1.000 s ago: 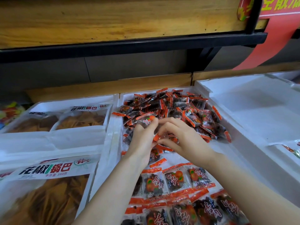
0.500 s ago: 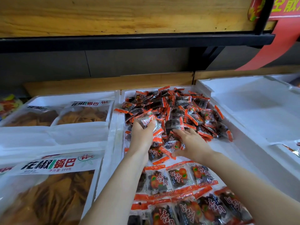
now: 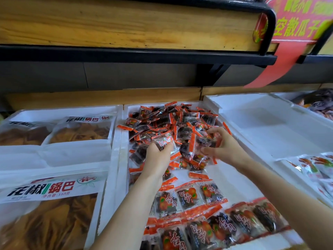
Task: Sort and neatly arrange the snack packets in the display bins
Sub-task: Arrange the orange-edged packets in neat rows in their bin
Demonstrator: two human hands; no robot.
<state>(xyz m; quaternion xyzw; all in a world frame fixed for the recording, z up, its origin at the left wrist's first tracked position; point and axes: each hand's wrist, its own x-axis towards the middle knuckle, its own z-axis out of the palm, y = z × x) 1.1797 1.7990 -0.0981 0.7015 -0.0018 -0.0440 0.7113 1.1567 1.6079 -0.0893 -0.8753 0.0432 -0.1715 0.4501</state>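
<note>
A loose heap of small orange-edged snack packets fills the far half of the white foam middle bin. Neat rows of the same packets lie flat in its near half. My left hand grips a small stack of these packets at the near left edge of the heap. My right hand curls its fingers round a few packets at the heap's right side. Both forearms reach in from the bottom of the frame.
The left bin holds large bags of yellow crisps. An empty white foam bin sits to the right, with more packets in the bin beyond. A wooden shelf with a black rail overhangs the back.
My right hand moved right and farther into the heap and closed on packets there. My left hand kept its stack and shifted slightly. The camera tilted up and to the right.
</note>
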